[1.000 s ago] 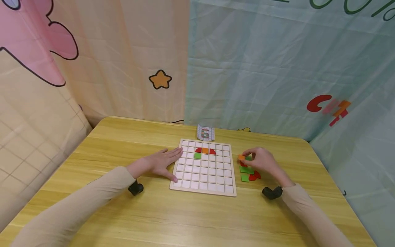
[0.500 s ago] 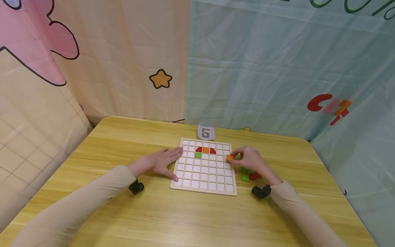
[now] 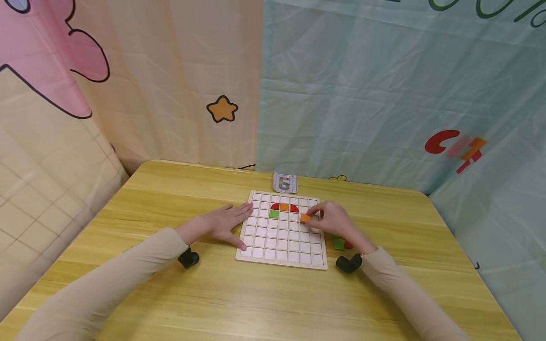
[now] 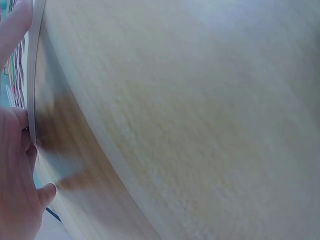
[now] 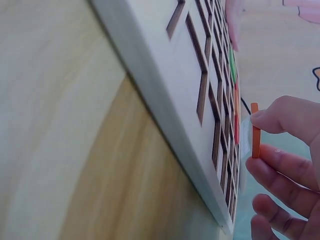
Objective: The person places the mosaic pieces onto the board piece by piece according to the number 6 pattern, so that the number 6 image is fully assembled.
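A wooden grid board [image 3: 281,264] with white square cells lies mid-table. Near its top sit an orange square tile [image 3: 284,207], a red curved-edge tile on either side of it, and a green square tile [image 3: 274,214] below the left one. My right hand [image 3: 334,220] pinches another orange square tile [image 3: 305,218] between thumb and fingertips, above the board's right part. In the right wrist view this orange tile [image 5: 255,131] is seen edge-on, apart from the board. My left hand [image 3: 223,226] rests with spread fingers on the board's left edge.
Green tiles [image 3: 339,244] and a red one lie right of the board, partly hidden by my right hand. A small card [image 3: 285,183] with a coloured grid pattern stands behind the board. Printed curtains hang beyond the wooden table [image 3: 256,303].
My right hand has carried the orange tile leftward from the loose tiles to above the board's right part. The left hand has stayed on the board's edge.
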Demonstrator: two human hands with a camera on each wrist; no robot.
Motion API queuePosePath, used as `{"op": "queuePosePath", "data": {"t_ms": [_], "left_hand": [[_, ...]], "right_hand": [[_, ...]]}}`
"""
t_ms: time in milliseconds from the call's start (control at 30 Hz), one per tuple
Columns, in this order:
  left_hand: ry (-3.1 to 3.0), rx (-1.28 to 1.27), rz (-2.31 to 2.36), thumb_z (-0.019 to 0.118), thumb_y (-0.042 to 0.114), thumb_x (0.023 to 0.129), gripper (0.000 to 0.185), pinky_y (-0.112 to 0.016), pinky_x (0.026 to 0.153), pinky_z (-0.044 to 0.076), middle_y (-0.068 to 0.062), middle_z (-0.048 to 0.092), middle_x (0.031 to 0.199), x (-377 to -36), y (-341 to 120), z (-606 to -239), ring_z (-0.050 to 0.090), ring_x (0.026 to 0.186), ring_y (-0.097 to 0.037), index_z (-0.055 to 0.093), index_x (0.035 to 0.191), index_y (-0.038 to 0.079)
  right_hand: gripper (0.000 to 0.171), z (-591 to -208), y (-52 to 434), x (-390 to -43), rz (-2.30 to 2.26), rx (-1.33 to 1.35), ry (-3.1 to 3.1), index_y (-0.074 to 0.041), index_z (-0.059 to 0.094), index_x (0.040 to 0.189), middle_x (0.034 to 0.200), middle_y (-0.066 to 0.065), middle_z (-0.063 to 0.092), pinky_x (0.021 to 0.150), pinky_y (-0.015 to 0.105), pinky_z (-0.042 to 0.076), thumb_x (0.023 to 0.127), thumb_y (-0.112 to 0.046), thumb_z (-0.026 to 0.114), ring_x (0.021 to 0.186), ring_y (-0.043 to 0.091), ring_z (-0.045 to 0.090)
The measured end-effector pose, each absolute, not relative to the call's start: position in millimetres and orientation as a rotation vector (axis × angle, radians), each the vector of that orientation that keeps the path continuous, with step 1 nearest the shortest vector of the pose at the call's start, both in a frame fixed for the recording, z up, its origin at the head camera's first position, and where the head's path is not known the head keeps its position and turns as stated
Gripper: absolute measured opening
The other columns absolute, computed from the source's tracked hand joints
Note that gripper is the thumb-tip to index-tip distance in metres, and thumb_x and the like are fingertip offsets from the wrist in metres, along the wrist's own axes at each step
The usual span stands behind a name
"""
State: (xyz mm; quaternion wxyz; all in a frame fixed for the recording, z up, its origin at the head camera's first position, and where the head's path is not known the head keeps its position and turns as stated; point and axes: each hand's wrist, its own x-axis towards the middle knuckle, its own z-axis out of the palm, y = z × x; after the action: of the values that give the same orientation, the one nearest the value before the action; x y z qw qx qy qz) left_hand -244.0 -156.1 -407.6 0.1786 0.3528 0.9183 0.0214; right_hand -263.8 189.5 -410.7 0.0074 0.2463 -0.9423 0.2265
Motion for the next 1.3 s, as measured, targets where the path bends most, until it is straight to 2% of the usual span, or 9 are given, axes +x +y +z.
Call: {"op": "queuePosePath", "data": {"t_ms": [467, 800, 1067, 1300], "left_hand": [[2.601, 1.001, 0.066, 0.053, 0.076, 0.079, 0.113, -0.052, 0.121, 0.009, -0.009, -0.002, 0.163, -245.7, -156.6, -409.6, 0.001, 0.151, -0.023, 0.004, 0.155, 0.008], [2.596, 1.015, 0.074, 0.053, 0.075, 0.079, 0.113, -0.054, 0.120, 0.010, -0.011, -0.001, 0.163, -245.9, -157.1, -410.4, 0.003, 0.151, -0.026, 0.006, 0.155, 0.005], [2.593, 1.011, 0.064, 0.053, 0.075, 0.080, 0.113, -0.053, 0.120, 0.010, -0.010, -0.001, 0.163, -245.4, -157.1, -408.9, 0.003, 0.151, -0.025, 0.005, 0.155, 0.006], [2.602, 1.011, 0.064, 0.053, 0.075, 0.079, 0.113, -0.053, 0.121, 0.010, -0.010, 0.000, 0.163, -245.1, -158.0, -409.4, 0.003, 0.151, -0.024, 0.006, 0.155, 0.006]], "right_hand": [[0.027, -409.2, 161.5, -265.1, 0.709, 0.780, -2.959, -0.015, 0.076, 0.097, 0.089, -0.003, 0.072, 0.056, 0.023, 0.038, 0.077, -0.035, 0.077, 0.061, 0.009, 0.049], [0.021, -410.1, 142.9, -264.3, 0.730, 0.872, -2.941, -0.018, 0.077, 0.092, 0.084, -0.006, 0.072, 0.056, 0.021, 0.038, 0.079, -0.034, 0.077, 0.060, 0.008, 0.047], [0.025, -408.6, 124.9, -263.4, 0.756, 0.836, -3.000, -0.015, 0.078, 0.092, 0.088, -0.005, 0.074, 0.066, 0.023, 0.046, 0.077, -0.034, 0.079, 0.075, 0.009, 0.055], [0.025, -410.7, 115.3, -262.5, 0.764, 0.850, -2.979, -0.012, 0.078, 0.091, 0.086, -0.002, 0.074, 0.062, 0.022, 0.046, 0.077, -0.032, 0.080, 0.069, 0.006, 0.056]]}}
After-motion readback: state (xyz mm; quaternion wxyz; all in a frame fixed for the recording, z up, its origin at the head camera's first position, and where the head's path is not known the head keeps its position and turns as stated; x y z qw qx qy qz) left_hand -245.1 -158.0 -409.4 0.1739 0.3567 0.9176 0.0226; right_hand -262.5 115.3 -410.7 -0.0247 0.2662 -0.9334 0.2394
